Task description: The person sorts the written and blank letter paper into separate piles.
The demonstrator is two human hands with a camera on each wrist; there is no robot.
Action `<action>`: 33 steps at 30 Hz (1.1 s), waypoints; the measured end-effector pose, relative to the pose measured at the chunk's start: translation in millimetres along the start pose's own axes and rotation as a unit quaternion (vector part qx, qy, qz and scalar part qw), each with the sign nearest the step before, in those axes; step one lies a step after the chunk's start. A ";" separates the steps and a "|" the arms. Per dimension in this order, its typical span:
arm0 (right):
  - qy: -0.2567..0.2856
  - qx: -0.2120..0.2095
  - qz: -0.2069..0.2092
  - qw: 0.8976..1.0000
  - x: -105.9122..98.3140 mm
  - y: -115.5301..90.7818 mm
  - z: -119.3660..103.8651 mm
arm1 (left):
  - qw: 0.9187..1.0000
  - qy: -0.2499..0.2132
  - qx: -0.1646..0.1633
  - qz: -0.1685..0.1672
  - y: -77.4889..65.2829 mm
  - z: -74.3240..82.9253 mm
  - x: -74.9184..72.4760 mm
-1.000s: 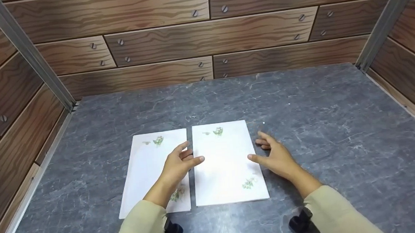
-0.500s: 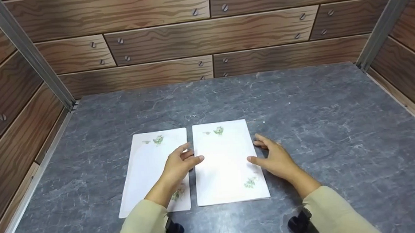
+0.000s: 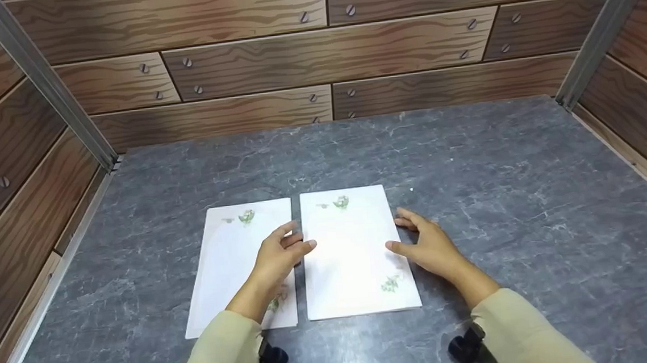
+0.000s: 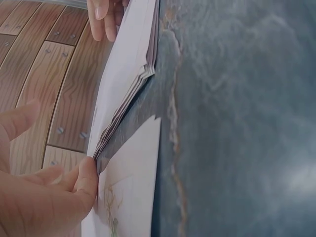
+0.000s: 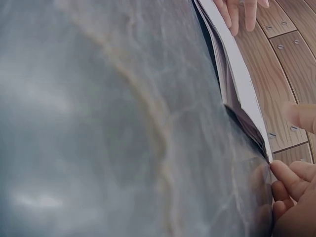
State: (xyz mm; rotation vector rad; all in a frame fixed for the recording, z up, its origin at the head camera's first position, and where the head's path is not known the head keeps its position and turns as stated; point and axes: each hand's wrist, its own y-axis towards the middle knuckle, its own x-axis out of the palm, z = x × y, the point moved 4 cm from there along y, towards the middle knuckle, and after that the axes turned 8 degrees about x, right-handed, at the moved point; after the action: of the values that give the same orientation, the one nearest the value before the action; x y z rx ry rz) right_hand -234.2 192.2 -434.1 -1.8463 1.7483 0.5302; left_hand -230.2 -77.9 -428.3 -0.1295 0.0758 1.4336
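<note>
left hand (image 3: 276, 259) and right hand (image 3: 433, 248) flank a floral paper stack (image 3: 351, 248)

the left hand is spread fairly wide, fingertips touching the near-side edge of the floral paper stack, its thumb raised apart from the fingers. the right hand is just as loose and wide, a fingertip at the opposite edge, thumb lifted too. the stack lies flat between the two hands (its layered edges, slightly uneven, show in the wrist views). under and left of the left hand lies a second floral sheet pile (image 3: 233, 267), a narrow gap from the first. behind each hand comes a pale sleeve (image 3: 221, 348), with a black wrist device (image 3: 274, 361) below it. beyond the hands stretches the grey marbled tabletop (image 3: 499, 163), then wood-print panels (image 3: 247, 67).
</note>
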 end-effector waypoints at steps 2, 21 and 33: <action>-0.002 0.004 0.001 1.000 0.1 0.8 -0.5 | 1.000 -0.004 0.003 -0.001 0.1 0.4 0.2; 0.048 0.050 0.002 0.998 2.0 0.9 -6.7 | 1.000 0.000 -0.005 0.006 1.9 -0.1 -1.0; 0.141 0.071 -0.011 0.987 0.7 2.8 -3.6 | 1.000 -0.014 0.001 0.018 -0.2 0.1 -3.6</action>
State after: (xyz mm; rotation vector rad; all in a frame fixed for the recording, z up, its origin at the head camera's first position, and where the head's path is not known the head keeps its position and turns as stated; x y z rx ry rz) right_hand -237.2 189.3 -432.0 -1.9076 1.8887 0.1332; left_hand -230.5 -81.5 -427.8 -0.1068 0.0564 1.4709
